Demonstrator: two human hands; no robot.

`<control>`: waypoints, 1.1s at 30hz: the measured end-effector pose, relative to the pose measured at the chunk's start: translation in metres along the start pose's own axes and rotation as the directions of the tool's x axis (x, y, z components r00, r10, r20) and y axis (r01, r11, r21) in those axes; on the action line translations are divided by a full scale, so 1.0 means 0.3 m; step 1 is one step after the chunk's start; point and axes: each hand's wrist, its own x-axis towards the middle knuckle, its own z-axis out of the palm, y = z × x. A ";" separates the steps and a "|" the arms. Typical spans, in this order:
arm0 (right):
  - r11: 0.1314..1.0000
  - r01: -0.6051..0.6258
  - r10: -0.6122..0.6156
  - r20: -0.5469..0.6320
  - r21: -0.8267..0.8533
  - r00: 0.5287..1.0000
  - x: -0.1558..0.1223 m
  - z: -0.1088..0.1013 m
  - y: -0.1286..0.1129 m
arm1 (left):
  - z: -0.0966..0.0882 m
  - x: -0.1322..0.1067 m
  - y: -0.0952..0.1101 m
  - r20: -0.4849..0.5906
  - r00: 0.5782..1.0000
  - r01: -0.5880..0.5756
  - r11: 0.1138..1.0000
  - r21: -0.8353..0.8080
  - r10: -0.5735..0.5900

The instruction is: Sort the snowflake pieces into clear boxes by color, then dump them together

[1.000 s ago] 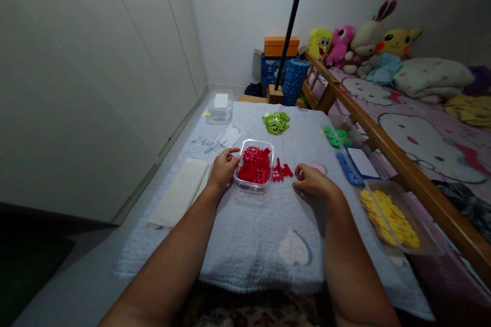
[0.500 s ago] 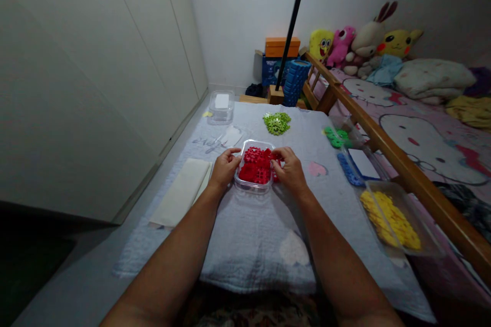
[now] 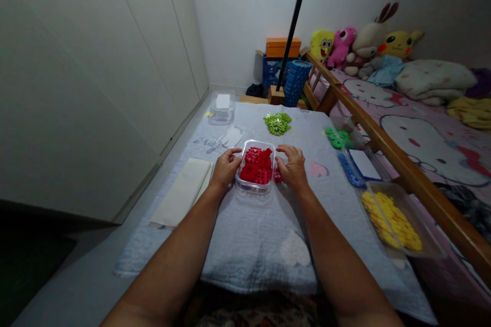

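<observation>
A clear plastic box (image 3: 254, 186) filled with red toy pieces (image 3: 256, 165) stands on a pale blue quilt (image 3: 249, 230). My left hand (image 3: 225, 167) grips the box's left side with curled fingers. My right hand (image 3: 292, 167) is curled against the box's right side, thumb near the rim. A few red pieces (image 3: 277, 178) lie on the quilt just under my right hand.
A pile of light green pieces (image 3: 276, 122), darker green pieces (image 3: 336, 138), blue pieces (image 3: 348, 169) and a clear tray of yellow pieces (image 3: 391, 217) lie on the quilt. An empty clear box (image 3: 221, 106) stands far left. A folded cloth (image 3: 181, 192) lies left. A wooden bed rail (image 3: 391, 159) runs along the right.
My right hand moved left from the loose red pieces to the box's right side. My left hand stayed on the box's left side.
</observation>
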 end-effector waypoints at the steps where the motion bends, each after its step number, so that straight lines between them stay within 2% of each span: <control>1: 1.000 -0.007 0.007 -0.004 0.011 1.000 0.004 -0.016 0.020 | 0.000 0.000 0.001 0.001 1.000 0.000 1.000 -0.001 0.000; 5: 0.995 -0.102 0.101 0.031 0.019 0.994 0.009 -0.083 0.106 | 0.001 -0.003 0.004 -0.003 1.000 -0.001 1.000 0.000 0.001; 9: 0.973 -0.230 0.229 0.176 -0.015 0.957 -0.005 -0.121 0.161 | 0.003 -0.005 0.007 -0.006 1.000 0.010 1.000 -0.026 -0.010; 15: 0.973 -0.206 0.232 0.370 -0.109 0.900 -0.027 -0.117 0.161 | 0.000 -0.002 0.001 -0.002 1.000 -0.010 1.000 0.004 0.010; 24: 0.983 -0.131 0.176 0.454 -0.130 0.873 -0.025 -0.122 0.149 | 0.000 0.000 -0.002 -0.010 1.000 -0.001 1.000 0.004 0.001; 33: 0.984 -0.166 0.179 0.406 -0.068 0.896 -0.022 -0.130 0.148 | -0.003 0.002 -0.014 -0.003 1.000 0.005 0.999 -0.041 -0.005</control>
